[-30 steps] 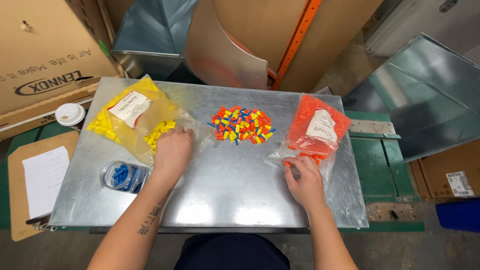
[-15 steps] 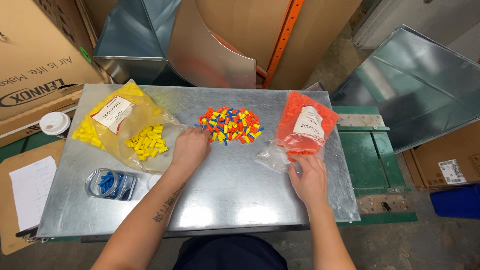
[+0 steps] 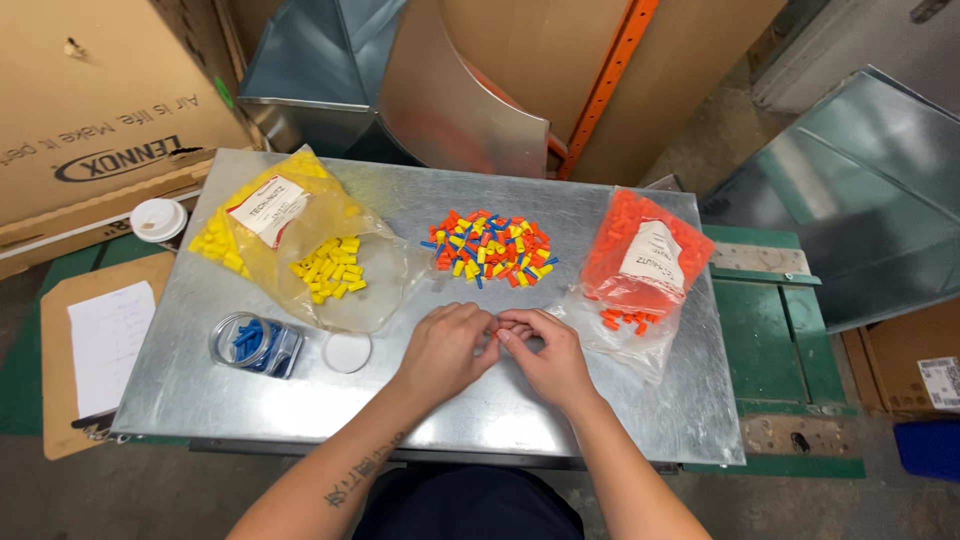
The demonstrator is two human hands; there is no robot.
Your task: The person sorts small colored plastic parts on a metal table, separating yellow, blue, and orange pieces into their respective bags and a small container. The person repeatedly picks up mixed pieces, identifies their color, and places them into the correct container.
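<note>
A bare metal desk (image 3: 600, 420) carries a yellow-filled plastic bag (image 3: 290, 235) at left, a mixed pile of coloured caps (image 3: 490, 248) in the middle, an orange-filled bag (image 3: 640, 265) at right, a clear jar of blue pieces (image 3: 255, 343) and a white lid (image 3: 347, 352).

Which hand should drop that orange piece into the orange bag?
Right, probably. The right hand lies nearer the orange bag, whose open mouth faces it. The orange piece sits pinched where both hands' fingers meet; the left hand is nearer the yellow bag.
</note>
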